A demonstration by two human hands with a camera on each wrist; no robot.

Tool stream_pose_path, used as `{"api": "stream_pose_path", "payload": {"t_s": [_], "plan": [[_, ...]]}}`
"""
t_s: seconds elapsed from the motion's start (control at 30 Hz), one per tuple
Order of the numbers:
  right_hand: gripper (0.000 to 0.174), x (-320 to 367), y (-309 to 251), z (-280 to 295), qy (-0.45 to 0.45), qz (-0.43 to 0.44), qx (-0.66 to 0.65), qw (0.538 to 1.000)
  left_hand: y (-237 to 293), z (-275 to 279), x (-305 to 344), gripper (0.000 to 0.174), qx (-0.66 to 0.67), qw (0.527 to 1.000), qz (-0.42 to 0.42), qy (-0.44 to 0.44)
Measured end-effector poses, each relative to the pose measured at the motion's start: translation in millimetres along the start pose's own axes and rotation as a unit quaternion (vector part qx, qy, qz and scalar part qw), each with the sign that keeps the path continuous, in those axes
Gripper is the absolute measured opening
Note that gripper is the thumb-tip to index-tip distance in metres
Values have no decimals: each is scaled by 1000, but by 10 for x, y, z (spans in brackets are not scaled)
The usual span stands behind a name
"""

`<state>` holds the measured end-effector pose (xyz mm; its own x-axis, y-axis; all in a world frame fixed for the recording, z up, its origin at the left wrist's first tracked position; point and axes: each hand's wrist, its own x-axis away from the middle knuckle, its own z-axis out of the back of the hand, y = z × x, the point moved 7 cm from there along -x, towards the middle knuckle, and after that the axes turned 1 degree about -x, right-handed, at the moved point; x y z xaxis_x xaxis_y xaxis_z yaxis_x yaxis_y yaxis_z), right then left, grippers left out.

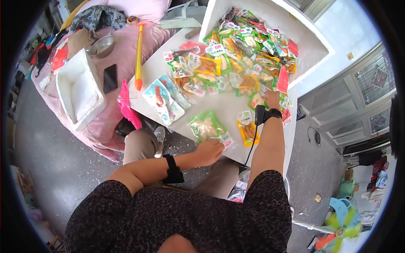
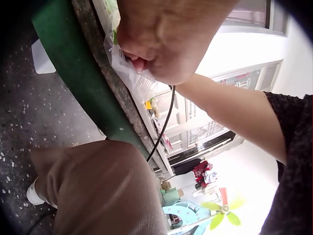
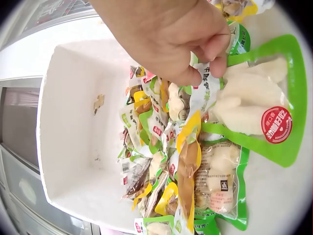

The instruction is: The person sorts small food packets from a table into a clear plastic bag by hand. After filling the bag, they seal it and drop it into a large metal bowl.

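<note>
My left hand [image 1: 209, 152] grips the near edge of a clear plastic bag [image 1: 229, 143] at the table's front. In the left wrist view its fingers curl into the crinkled plastic. A green-edged packet [image 1: 205, 126] of pale food lies in that bag. At the pile's right side, my right hand [image 3: 183, 41] pinches the white top of a green-edged snack packet [image 3: 252, 98], thumb and fingers on its printed header. Pale pieces, which look like chicken feet, show through its window. A yellow-edged packet [image 1: 248, 127] lies between the two hands.
A white foam box [image 1: 314, 46] lies open toward me, snack packets [image 1: 249, 42] spilling from it onto the white table [image 1: 177, 126]. Blue-and-white packets [image 1: 163, 99] lie left. Beside the table, a pink-covered bed holds another foam box [image 1: 78, 90], a phone [image 1: 110, 78] and a yellow tube [image 1: 139, 55].
</note>
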<state>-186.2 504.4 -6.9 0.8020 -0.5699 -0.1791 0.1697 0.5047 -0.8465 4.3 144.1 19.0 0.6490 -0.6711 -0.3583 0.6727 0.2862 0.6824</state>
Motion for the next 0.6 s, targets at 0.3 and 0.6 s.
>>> {"api": "stream_pose_path", "payload": {"t_s": [0.3, 0.6], "plan": [[8, 169, -354, 126, -124, 257, 120, 951, -17, -21, 12, 5, -21, 1000, 0, -10], [15, 1482, -1237, 527, -154, -71, -277, 946, -15, -35, -63, 9, 5, 999, 35, -24]]}}
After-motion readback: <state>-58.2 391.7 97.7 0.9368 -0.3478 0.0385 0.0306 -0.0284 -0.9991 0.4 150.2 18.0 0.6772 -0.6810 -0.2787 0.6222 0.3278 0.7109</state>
